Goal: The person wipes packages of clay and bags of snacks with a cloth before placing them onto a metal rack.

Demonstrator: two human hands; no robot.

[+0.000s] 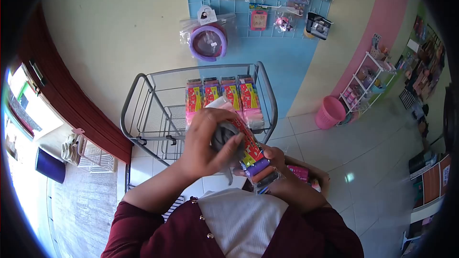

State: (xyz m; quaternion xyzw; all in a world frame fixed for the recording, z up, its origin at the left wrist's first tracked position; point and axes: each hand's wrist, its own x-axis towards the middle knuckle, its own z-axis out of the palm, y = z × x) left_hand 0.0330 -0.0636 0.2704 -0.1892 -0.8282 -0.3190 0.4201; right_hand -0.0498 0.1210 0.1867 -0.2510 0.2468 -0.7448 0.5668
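My left hand (203, 136) is closed around a bunched grey cloth (225, 136), which rests against the upper part of a pack of modelling clay (252, 150). This pack is clear plastic with a red and yellow label and rolls of several colours inside. My right hand (276, 160) grips its lower right side, and the pack is tilted in front of my chest. Behind my hands, several similar packs (231, 93) stand in a row on a grey metal rack cart (165, 70). My left hand hides part of them.
Hair bands (208, 43) and small packaged goods hang on a wall grid (263, 0). A cardboard box (321, 174) with pink packages sits low at right. Beyond are a pink bin (330, 112) and a white shelf (366, 83). A red door frame (71, 76) stands left.
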